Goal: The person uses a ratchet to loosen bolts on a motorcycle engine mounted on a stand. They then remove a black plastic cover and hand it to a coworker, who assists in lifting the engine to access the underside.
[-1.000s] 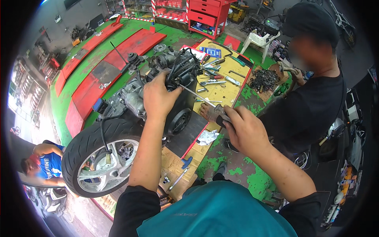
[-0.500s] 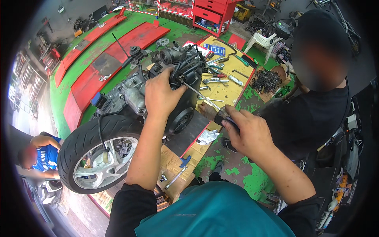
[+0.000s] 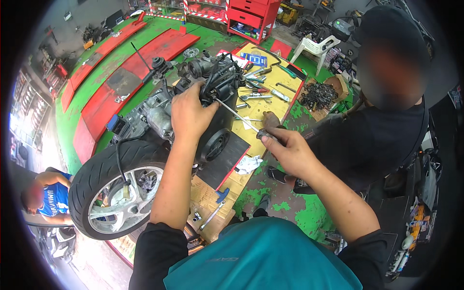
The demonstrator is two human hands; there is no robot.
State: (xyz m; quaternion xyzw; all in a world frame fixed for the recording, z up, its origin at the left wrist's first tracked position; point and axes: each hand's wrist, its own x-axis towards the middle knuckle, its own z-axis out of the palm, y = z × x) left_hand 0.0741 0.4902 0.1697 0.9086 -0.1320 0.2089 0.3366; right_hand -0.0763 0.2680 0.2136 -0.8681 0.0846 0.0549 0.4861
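A scooter engine (image 3: 157, 123) with a rear wheel (image 3: 113, 195) attached stands in front of me, to the left. My left hand (image 3: 190, 113) grips its upper part, thumb toward the black hoses and fittings (image 3: 223, 79); the fingertips are partly hidden. My right hand (image 3: 291, 151) is closed around the dark handle of a long screwdriver (image 3: 240, 119). Its thin shaft slants up and left, and the tip meets the fittings beside my left thumb. Exactly what the tip touches is too small to tell.
Pliers, wrenches (image 3: 258, 96) and other tools lie on a yellow bench top (image 3: 285, 108). A co-worker (image 3: 372, 145) in black stands at right, a hand (image 3: 271, 119) over the bench. Nearer are a white rag (image 3: 248, 165) and a ratchet (image 3: 212, 215). Another person (image 3: 53, 198) sits at left.
The view has shifted slightly, so the engine and bench appear a little further left. My right hand has turned about the screwdriver handle. The co-worker's hand has moved further over the bench.
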